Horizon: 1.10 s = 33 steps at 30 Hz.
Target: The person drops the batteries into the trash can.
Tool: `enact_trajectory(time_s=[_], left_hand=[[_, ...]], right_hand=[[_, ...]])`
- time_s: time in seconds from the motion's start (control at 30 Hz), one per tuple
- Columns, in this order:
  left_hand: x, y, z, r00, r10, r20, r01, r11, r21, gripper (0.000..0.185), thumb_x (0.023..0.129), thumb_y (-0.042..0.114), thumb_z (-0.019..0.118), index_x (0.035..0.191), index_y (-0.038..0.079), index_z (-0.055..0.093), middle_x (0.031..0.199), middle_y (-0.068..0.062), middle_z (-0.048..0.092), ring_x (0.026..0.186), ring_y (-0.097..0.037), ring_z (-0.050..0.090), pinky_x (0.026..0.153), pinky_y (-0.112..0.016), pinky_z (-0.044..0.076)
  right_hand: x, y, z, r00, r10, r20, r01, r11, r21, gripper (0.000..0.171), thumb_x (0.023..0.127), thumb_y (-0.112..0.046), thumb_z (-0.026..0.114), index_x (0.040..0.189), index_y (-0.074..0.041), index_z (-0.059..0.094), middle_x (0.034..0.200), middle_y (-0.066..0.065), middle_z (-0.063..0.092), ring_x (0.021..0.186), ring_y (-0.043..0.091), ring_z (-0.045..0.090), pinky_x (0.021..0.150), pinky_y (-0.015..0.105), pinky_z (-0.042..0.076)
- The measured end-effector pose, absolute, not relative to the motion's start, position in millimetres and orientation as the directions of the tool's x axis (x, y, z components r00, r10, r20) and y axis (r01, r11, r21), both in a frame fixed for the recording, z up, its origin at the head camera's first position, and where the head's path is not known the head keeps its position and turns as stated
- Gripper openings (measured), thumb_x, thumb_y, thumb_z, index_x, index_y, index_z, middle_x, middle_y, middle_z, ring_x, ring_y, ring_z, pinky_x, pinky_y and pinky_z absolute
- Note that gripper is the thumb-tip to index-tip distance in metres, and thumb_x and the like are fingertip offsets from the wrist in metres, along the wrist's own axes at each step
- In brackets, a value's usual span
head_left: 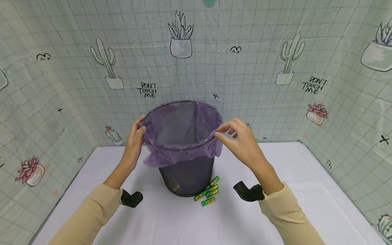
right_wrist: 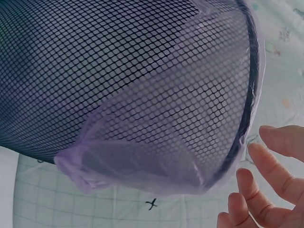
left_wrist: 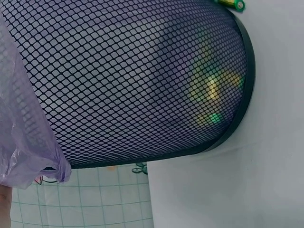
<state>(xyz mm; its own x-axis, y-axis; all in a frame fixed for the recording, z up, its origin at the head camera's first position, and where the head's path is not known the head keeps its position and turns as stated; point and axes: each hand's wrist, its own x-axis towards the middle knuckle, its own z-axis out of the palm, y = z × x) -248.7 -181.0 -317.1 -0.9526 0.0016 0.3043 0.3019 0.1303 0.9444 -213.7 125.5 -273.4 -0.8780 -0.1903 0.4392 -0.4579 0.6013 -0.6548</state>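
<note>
A black mesh waste basket (head_left: 186,173) stands on the white table (head_left: 153,221), lined with a purple plastic bag (head_left: 180,154) folded over its rim. My left hand (head_left: 134,137) grips the left rim, thumb hooked over the bag's edge. At the right rim, my right hand (head_left: 234,132) touches the bag with its thumb tip, its fingers (right_wrist: 266,164) spread and fairly straight. The left wrist view shows the basket's mesh wall (left_wrist: 133,80) and the bag's hanging edge (left_wrist: 23,152). The right wrist view shows the bag (right_wrist: 156,156) draped over the mesh.
Several green batteries (head_left: 209,193) lie on the table against the basket's front right base. Blurred green-yellow shapes (left_wrist: 211,92) show through the mesh near the bottom. Cactus-print sheets (head_left: 275,68) wall in the table on three sides.
</note>
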Motion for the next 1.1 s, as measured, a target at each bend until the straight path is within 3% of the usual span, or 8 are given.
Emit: enact_trajectory(time_s=[0.23, 0.57, 0.9, 1.1], left_hand=[[-249, -180, -317, -0.953, -0.003, 0.303, 0.299, 0.136, 0.944, 0.052, 0.098, 0.025, 0.029, 0.148, 0.014, 0.022, 0.151, -0.008, 0.023, 0.132, -0.024, 0.030, 0.098, -0.035, 0.029], [-249, -180, -318, -0.952, 0.001, 0.305, 0.302, 0.138, 0.943, 0.052, 0.098, 0.025, 0.029, 0.148, 0.014, 0.021, 0.151, -0.009, 0.022, 0.133, -0.025, 0.028, 0.098, -0.036, 0.028], [-249, -180, -318, -0.950, 0.006, 0.312, 0.310, 0.133, 0.941, 0.052, 0.098, 0.025, 0.029, 0.148, 0.013, 0.021, 0.151, -0.009, 0.021, 0.134, -0.025, 0.027, 0.103, -0.043, 0.026], [-249, -180, -318, -0.951, -0.003, 0.309, 0.306, 0.139, 0.942, 0.051, 0.098, 0.025, 0.029, 0.148, 0.015, 0.022, 0.149, -0.010, 0.024, 0.131, -0.025, 0.029, 0.100, -0.038, 0.027]], right_hand=[[-207, 134, -288, -0.888, -0.155, 0.433, -0.432, 0.606, -0.668, 0.016, 0.089, -0.021, 0.062, 0.098, -0.008, 0.067, 0.098, 0.008, 0.059, 0.089, 0.023, 0.051, 0.078, 0.036, 0.043], [-203, 140, -323, -0.907, -0.137, 0.397, -0.396, 0.596, -0.698, 0.014, 0.087, -0.020, 0.064, 0.096, -0.009, 0.067, 0.095, 0.004, 0.060, 0.085, 0.017, 0.052, 0.076, 0.032, 0.045], [-201, 140, -361, -0.948, -0.132, 0.289, -0.310, 0.586, -0.748, 0.014, 0.085, -0.020, 0.066, 0.095, -0.011, 0.067, 0.093, 0.001, 0.060, 0.084, 0.014, 0.050, 0.074, 0.028, 0.045], [-197, 139, -381, -0.972, -0.131, 0.194, -0.233, 0.579, -0.781, 0.016, 0.085, -0.022, 0.066, 0.097, -0.012, 0.067, 0.096, 0.002, 0.060, 0.085, 0.015, 0.052, 0.074, 0.030, 0.044]])
